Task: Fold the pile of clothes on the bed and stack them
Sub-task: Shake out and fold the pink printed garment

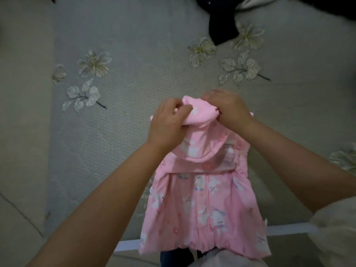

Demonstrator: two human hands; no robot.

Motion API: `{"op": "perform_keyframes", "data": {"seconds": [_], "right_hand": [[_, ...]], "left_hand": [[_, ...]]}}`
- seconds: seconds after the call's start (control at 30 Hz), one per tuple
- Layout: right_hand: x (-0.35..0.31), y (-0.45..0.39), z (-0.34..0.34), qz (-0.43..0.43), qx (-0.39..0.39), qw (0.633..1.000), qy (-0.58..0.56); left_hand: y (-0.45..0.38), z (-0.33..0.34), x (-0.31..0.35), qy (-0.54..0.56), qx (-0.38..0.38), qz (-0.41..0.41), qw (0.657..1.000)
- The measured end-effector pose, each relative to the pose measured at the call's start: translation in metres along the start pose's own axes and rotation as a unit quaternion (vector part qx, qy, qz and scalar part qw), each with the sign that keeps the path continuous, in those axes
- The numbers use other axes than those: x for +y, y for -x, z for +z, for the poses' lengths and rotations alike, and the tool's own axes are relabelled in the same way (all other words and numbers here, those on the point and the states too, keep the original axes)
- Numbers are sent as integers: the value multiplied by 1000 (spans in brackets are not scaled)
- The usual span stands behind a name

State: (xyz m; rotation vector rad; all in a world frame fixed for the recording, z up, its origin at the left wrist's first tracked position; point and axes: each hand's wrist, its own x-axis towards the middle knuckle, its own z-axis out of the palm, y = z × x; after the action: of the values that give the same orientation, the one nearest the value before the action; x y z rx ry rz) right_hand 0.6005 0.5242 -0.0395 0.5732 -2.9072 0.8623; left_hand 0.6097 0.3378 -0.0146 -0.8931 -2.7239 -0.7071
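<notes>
On the flowered grey bedspread [134,35], dark clothes [221,27] lie beyond; both hands [167,120] [229,108] pinch the pink jacket [202,205].

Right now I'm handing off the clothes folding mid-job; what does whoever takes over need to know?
Left hand and right hand both grip the bunched top end of the pink bear-print jacket, held up over the near edge of the bed.
A dark garment lies unfolded at the far side.
Done: no folded stack in view.
Left: lay the jacket flat, fold it, then fold the dark garment and stack them.
</notes>
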Motion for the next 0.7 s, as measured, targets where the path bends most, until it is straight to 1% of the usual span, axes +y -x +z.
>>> {"op": "perform_keyframes", "data": {"seconds": [0.03,0.07,0.1,0.13,0.17,0.2,0.23,0.27,0.3,0.33,0.37,0.43,0.47,0.57,0.63,0.67,0.7], "right_hand": [[4,4,0,-20,-30,999,7],[5,15,3,-26,-89,996,16],[5,31,7,-21,-182,982,36],[5,51,15,-11,-273,959,75],[6,72,24,-4,-342,932,121],[5,92,34,-4,-381,913,146],[5,110,46,-2,-398,904,156],[3,123,56,13,-407,900,156],[3,132,65,36,-405,900,156],[4,136,72,58,-386,908,154],[2,137,76,67,-349,923,148],[-1,133,80,29,-281,947,154],[-1,132,83,12,-272,947,168],[3,135,89,12,-268,948,173],[4,139,88,28,-286,946,149],[4,142,84,42,-303,941,144],[1,146,79,47,-300,944,128]], "left_hand": [[8,5,5,9,-39,-5,999],[22,11,12,20,-101,-19,994],[38,16,18,27,-177,-38,983],[55,22,24,28,-248,-57,967],[72,29,27,17,-313,-78,946],[87,37,27,-2,-379,-109,919],[99,46,25,-23,-440,-139,887],[108,54,22,-35,-482,-158,861],[114,63,20,-41,-495,-163,853],[118,71,19,-47,-494,-161,853],[122,80,19,-58,-491,-155,856],[128,96,20,-99,-496,-145,850],[132,103,22,-124,-499,-143,846],[139,119,26,-181,-498,-147,835],[136,118,25,-170,-496,-141,840],[137,114,23,-151,-495,-136,845],[138,109,19,-131,-487,-125,854]]}}
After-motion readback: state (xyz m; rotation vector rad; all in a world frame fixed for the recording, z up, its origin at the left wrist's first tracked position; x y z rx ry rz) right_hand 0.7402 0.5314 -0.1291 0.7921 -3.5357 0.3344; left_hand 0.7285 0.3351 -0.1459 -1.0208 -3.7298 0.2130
